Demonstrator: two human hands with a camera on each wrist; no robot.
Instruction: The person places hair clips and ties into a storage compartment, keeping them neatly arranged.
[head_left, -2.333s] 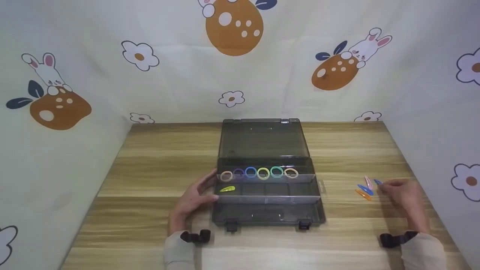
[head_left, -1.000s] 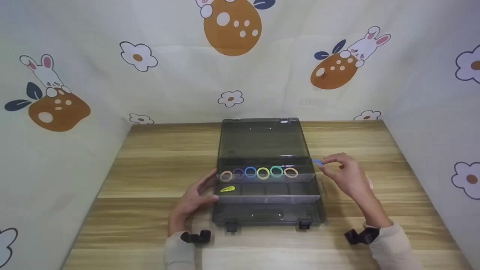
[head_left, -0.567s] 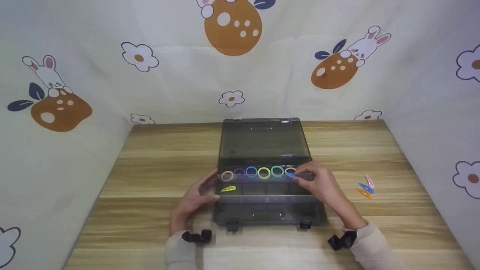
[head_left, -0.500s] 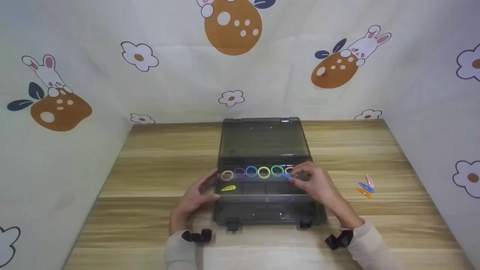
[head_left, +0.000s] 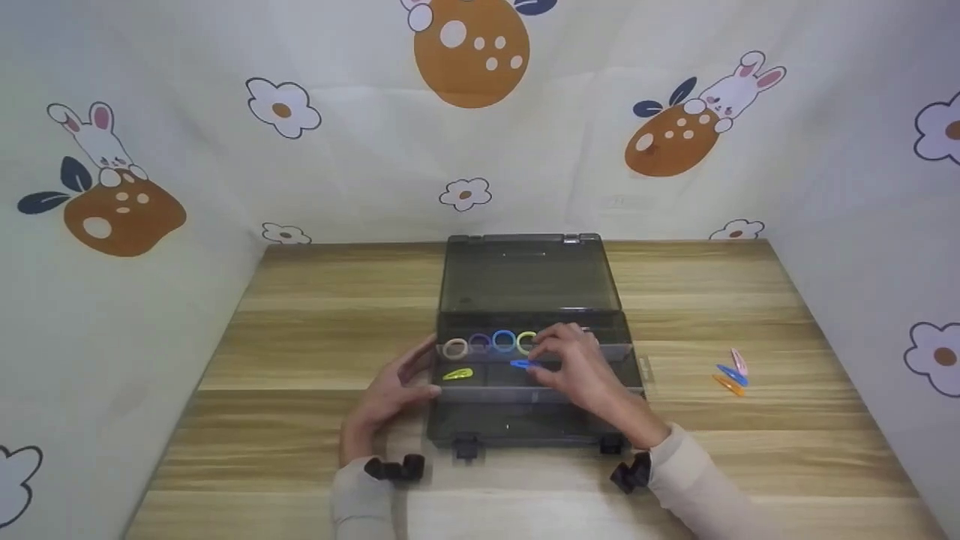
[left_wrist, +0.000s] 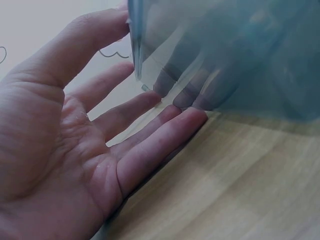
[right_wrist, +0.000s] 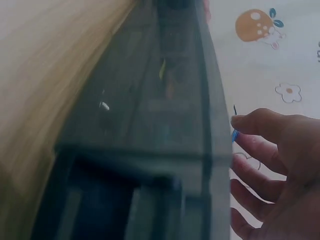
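My right hand (head_left: 574, 367) pinches a blue snap hair clip (head_left: 519, 364) between thumb and forefinger, above the middle row of a dark see-through compartment box (head_left: 510, 420). The right wrist view also has this hair clip (right_wrist: 235, 134) at the fingertips, beside the box wall. A yellow hair clip (head_left: 457, 373) lies at the left end of that row. My left hand (head_left: 386, 394) rests against the box's left side; in the left wrist view its relaxed, nearly straight fingers (left_wrist: 160, 135) touch the wall. Several coloured hair ties line the back row, the right ones hidden by my right hand.
Right of the box on the wooden table lie a pink hair clip (head_left: 739, 361), a blue hair clip (head_left: 732, 374) and an orange hair clip (head_left: 728, 385). The box's raised lid (head_left: 531, 277) stands behind it. Patterned cloth (head_left: 360, 172) surrounds the table.
My right hand has picked up the blue hair clip from the table and carried it left, over the box to its middle row. The left hand keeps its place.
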